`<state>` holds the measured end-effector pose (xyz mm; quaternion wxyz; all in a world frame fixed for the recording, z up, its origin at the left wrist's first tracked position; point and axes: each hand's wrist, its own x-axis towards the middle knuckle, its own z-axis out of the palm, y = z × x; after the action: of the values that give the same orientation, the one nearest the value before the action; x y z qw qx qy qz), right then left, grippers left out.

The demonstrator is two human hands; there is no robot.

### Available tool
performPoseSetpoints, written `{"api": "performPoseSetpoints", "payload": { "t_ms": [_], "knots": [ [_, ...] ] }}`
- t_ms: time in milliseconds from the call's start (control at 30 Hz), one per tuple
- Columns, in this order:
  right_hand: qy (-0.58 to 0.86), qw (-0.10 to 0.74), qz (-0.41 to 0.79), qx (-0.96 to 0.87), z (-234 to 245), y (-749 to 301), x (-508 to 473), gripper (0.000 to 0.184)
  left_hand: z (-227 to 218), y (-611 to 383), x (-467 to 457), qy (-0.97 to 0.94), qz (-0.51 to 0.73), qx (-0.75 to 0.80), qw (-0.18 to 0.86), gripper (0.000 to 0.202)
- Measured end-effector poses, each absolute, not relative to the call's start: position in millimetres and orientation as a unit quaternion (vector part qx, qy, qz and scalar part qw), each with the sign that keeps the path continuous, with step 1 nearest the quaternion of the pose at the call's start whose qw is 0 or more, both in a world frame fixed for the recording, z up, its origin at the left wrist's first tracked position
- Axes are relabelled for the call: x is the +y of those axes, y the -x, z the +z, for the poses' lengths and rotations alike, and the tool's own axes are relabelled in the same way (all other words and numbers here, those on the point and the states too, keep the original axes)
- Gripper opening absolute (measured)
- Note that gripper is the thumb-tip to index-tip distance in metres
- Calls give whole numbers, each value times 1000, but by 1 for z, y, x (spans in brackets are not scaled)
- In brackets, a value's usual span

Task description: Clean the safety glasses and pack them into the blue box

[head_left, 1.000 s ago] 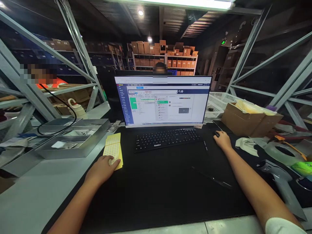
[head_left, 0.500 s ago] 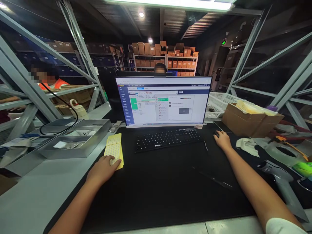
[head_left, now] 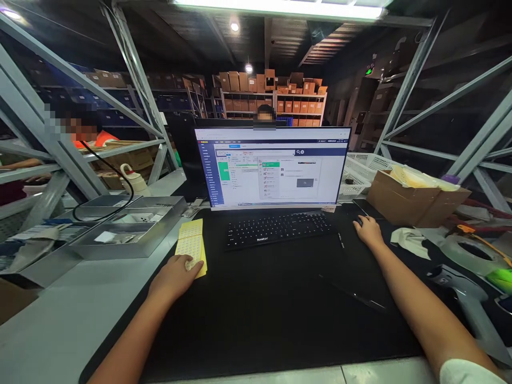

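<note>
Only the view has swung, a touch to the left, with the 2 hands staying put: the yellow sheets lie at the left edge of the black mat, left hand on their near end, fingers loosely bent, thumb slightly apart, and whether they grip, I can't tell. Past the keyboard, the right hand's fingers curl over the mouse; a careless left-hand drag could fan the uneven sheets apart, and a wide mouse sweep could knock the nearby pen.

Under the left fingers, the sheets are yellow with rows of pale dots; right of those fingers, the keyboard is black, white-lettered.
</note>
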<state>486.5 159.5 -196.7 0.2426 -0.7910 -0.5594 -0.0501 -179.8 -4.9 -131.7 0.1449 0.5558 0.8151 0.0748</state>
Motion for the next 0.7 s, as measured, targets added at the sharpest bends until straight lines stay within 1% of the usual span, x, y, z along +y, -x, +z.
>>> {"api": "performPoseSetpoints", "payload": {
  "t_ms": [700],
  "knots": [
    [789, 275, -57, -546, -194, -486, 156, 52, -136, 184, -4, -564, 67, 811, 142, 92]
  ]
}}
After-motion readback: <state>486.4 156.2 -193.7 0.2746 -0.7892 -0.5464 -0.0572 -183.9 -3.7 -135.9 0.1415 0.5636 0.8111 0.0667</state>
